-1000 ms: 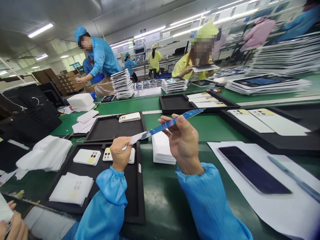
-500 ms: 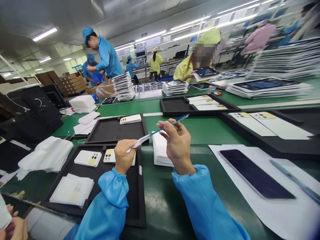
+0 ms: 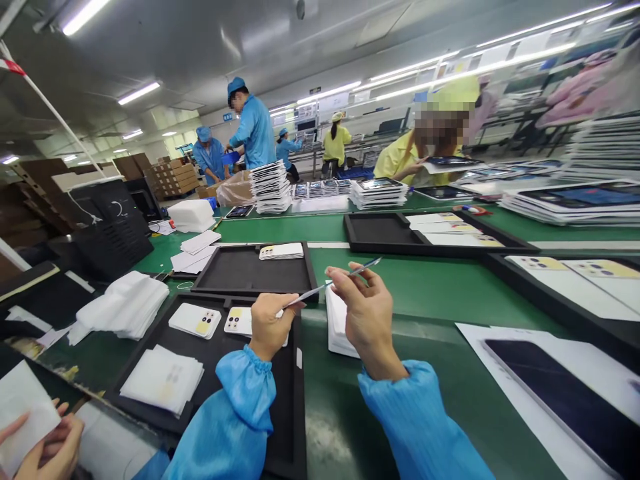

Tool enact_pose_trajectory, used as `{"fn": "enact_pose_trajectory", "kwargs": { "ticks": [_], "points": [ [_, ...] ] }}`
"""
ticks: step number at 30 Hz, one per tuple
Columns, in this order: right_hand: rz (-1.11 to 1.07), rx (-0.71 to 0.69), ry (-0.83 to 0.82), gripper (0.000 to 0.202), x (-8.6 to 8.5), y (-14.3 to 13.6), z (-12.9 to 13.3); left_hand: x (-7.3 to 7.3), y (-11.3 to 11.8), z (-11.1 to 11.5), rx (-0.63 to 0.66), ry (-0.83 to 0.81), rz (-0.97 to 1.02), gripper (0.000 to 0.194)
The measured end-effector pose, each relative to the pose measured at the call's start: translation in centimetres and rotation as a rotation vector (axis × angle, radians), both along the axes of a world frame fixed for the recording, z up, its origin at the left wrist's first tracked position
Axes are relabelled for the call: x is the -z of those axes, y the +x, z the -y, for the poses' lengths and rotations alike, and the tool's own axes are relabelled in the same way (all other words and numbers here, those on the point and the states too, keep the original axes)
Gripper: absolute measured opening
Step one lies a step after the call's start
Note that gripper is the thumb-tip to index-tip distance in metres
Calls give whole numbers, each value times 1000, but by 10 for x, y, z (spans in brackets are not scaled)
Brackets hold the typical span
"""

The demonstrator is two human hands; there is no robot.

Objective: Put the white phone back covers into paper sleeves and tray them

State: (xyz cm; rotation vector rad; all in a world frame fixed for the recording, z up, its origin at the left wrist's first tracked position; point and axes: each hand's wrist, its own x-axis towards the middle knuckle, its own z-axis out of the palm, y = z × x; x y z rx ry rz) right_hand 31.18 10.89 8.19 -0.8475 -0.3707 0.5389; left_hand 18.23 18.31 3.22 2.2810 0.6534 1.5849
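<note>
Between my hands is a thin flat sheet (image 3: 315,291), seen almost edge-on, pale at the left and bluish toward the right; its exact kind I cannot make out. My left hand (image 3: 271,325) pinches its left end. My right hand (image 3: 367,320) grips it toward the right end with thumb and fingers. Beneath my left hand lies a black tray (image 3: 230,397) with white phone back covers (image 3: 195,320), which have camera holes and yellow patches, and a pile of translucent white sleeves (image 3: 163,380). A stack of white sheets (image 3: 340,320) stands partly behind my right hand.
More black trays (image 3: 373,233) with white covers stand ahead and at the right. A large phone (image 3: 560,393) rests on paper at the right. White foam sheets (image 3: 120,303) lie at the left. A co-worker's hands (image 3: 60,437) hold a white sheet at lower left; several people work beyond.
The camera view has swung left, so the scene sits farther right and slightly lower. The held sheet now appears thinner and more edge-on. Both hands keep hold of it.
</note>
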Motion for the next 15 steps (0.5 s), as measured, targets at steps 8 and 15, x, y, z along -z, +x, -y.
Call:
{"fn": "enact_pose_trajectory", "kwargs": {
  "ticks": [8, 15],
  "points": [
    [184, -142, -167, 73, 21, -11, -13, -1, -5, -5, -18, 10, 18, 11],
    [323, -360, -49, 66, 19, 32, 0, -7, -15, -9, 130, -198, -86, 9]
  ]
}}
